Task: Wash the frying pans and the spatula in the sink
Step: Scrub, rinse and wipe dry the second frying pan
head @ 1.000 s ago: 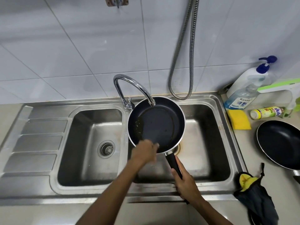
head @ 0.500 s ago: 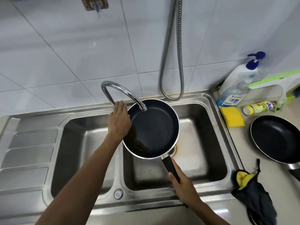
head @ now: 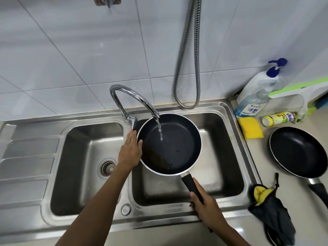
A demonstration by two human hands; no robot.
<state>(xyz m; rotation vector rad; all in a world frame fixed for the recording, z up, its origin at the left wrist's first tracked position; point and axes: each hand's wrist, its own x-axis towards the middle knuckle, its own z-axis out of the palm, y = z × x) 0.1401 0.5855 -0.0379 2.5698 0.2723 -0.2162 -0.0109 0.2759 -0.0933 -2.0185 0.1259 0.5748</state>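
Right hand [head: 207, 208] nearest, grip curled round black handle [head: 190, 185] of small frying pan [head: 177, 139], held above right basin [head: 221, 157] of steel double sink. Dark cloth bundle [head: 271, 210] with yellow inside lay on worktop [head: 262, 166] at right. Left hand [head: 129, 151] reached forward, grip spread, fingers straight, fingertips at faucet lever [head: 132, 120], thumb against pan's left rim. Brown residue [head: 158, 159] sat in pan's lower left. Water stream [head: 159, 130] fell from curved faucet [head: 131, 96] into pan. Second, larger frying pan [head: 298, 151] rested on worktop right of sink. Farther back: yellow sponge [head: 250, 127], small bottle [head: 278, 118] lying down, pump soap bottle [head: 253, 96]. Metal hose [head: 188, 68] hung on tiled wall.
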